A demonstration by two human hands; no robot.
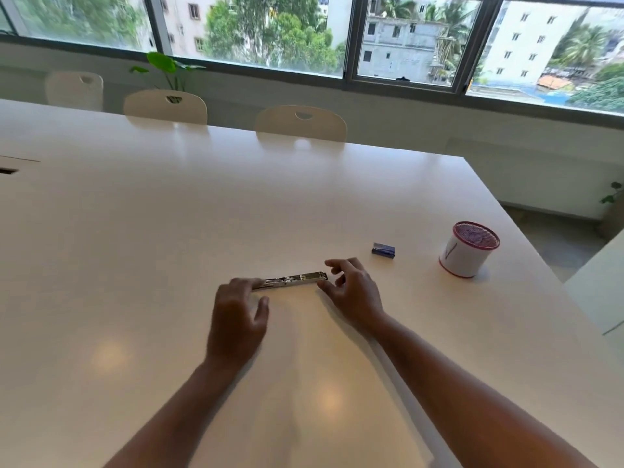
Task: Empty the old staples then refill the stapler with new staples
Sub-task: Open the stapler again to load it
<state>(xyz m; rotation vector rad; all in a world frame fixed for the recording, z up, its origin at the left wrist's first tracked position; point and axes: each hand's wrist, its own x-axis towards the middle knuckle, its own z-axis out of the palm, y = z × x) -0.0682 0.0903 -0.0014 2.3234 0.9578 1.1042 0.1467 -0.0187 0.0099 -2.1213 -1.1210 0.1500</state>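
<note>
stapler [292,280] flat between left hand [236,319], right hand [354,292]

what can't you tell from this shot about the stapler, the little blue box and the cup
All from the head view:
- Stapler: too small and glary to show whether staples remain in the channel; its left end is hidden under the left hand.
- Right hand: unclear whether its fingertips touch the stapler's end.
- Blue box: print too small to read.
- Mesh cup: contents hidden by its paper wrap and the viewing angle.
</note>
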